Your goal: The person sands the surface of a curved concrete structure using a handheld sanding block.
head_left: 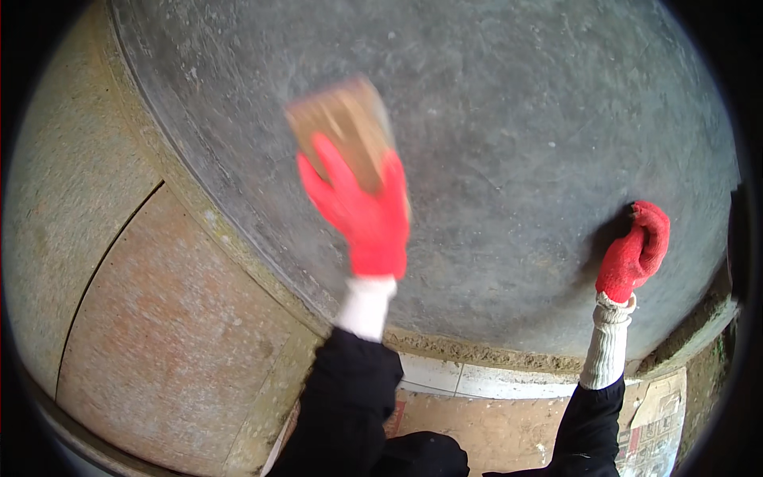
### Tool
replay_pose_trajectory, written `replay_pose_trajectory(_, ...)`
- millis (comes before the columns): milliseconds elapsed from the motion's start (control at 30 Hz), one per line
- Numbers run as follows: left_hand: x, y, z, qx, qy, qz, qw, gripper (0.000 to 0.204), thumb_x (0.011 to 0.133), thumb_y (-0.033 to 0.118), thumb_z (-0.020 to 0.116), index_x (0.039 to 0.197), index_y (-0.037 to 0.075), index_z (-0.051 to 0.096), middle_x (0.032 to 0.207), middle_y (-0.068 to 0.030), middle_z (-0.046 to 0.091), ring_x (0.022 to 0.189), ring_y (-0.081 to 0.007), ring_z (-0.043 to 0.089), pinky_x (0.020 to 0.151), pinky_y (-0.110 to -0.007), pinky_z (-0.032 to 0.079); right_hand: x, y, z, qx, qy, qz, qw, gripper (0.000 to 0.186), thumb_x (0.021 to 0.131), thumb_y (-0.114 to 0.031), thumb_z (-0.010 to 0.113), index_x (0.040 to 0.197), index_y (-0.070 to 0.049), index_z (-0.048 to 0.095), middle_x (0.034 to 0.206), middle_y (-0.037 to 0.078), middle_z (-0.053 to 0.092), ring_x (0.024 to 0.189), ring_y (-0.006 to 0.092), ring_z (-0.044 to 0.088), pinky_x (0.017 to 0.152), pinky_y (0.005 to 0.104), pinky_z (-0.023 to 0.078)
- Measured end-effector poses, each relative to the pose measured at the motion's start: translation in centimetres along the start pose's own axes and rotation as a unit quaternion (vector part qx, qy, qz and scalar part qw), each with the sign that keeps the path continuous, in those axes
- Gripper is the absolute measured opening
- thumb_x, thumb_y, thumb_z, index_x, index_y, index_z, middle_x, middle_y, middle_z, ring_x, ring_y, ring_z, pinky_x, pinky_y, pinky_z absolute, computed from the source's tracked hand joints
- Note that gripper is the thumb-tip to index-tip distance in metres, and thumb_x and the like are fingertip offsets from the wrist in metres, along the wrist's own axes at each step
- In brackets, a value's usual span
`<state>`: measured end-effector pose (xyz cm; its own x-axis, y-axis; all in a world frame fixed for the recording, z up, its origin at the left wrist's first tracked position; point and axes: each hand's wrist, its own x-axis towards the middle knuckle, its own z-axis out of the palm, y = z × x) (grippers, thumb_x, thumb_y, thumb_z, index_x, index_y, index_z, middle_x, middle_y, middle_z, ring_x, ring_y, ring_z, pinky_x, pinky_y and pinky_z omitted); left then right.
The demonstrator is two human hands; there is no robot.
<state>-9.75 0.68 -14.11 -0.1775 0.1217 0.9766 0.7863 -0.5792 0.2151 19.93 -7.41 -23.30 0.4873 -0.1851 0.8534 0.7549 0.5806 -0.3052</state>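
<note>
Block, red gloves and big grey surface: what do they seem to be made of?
The block looks like bare wood, tan with lengthwise streaks, though blur leaves this open. The red gloves seem knitted fabric dipped in rubber: a ribbed, off-white cuff shows below the right one's red coating. The grey surface looks like smoothed, matte cement, judging by its mottling and scratches.

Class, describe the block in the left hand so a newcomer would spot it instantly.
Find the large dark grey surface across the upper picture. Left of its middle, the red-gloved left hand holds the pale brown block, slightly blurred. Its straight edges and tan colour set it apart from the red and grey around it.
</note>
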Motion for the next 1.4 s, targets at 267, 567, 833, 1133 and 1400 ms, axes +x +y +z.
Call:
replay_pose_trajectory(267, -19.5, -4.9, -3.9, 0.04, -0.146, -0.036, 0.988, 0.085, 0.078, 0.031, 0.076, 0.143, 0.003, 0.029, 0.135, -0.0284, 0.036, 0.116, -0.0416, 0.045, 0.095, -0.051, 0.04, 0.2, -0.5, 0.8, 0.014, 0.01, 0.017, 1.0, 0.029, 0.078, 0.018, 0.04, 0.091, -0.002, 0.058, 0.097, 0.01, 0.062, 0.09, 0.0197, 0.057, 0.084, 0.0283, 0.045)
replay_pose_trajectory(567, 11.9, -0.2, -1.7, 0.01, 0.023, -0.067, 0.997, 0.087, 0.079, 0.046, 0.073, 0.146, 0.007, 0.034, 0.14, -0.0309, 0.033, 0.124, -0.0461, 0.04, 0.101, -0.053, 0.037, -0.7, 1.2, -0.1, -0.007, 0.006, -0.003, 1.0, 0.03, 0.078, 0.018, 0.04, 0.093, -0.001, 0.058, 0.099, 0.011, 0.062, 0.093, 0.0222, 0.058, 0.088, 0.0304, 0.044)
replay_pose_trajectory(833, -17.8, -5.7, -5.5, -0.091, -0.183, -0.131, 0.97, 0.085, 0.076, 0.029, 0.079, 0.142, 0.006, 0.032, 0.134, -0.023, 0.04, 0.119, -0.0356, 0.046, 0.097, -0.046, 0.042, 0.4, 0.1, 0.2, 0.0, -0.004, 0.008, 1.0, 0.031, 0.076, 0.019, 0.038, 0.093, 0.0, 0.057, 0.097, 0.01, 0.06, 0.09, 0.0203, 0.055, 0.087, 0.0284, 0.043)
replay_pose_trajectory(1133, 12.3, -2.9, -2.2, 0.056, 0.008, -0.04, 0.998, 0.083, 0.081, 0.04, 0.073, 0.147, 0.007, 0.034, 0.145, -0.0315, 0.028, 0.131, -0.0483, 0.034, 0.107, -0.054, 0.032, -1.3, -3.8, 2.8, 0.0, -0.091, -0.045, 0.995, 0.027, 0.065, 0.017, 0.042, 0.082, -0.001, 0.053, 0.082, 0.014, 0.057, 0.077, 0.0269, 0.056, 0.073, 0.0333, 0.045)
replay_pose_trajectory(1400, -10.7, -8.4, -3.9, 0.025, -0.057, -0.062, 0.996, 0.086, 0.08, 0.032, 0.076, 0.148, 0.008, 0.031, 0.148, -0.0283, 0.024, 0.132, -0.0455, 0.033, 0.105, -0.051, 0.035, -0.4, -4.4, 2.7, -0.009, -0.091, -0.061, 0.994, 0.027, 0.06, 0.015, 0.044, 0.08, -0.001, 0.053, 0.08, 0.014, 0.058, 0.074, 0.0295, 0.056, 0.07, 0.0356, 0.045)
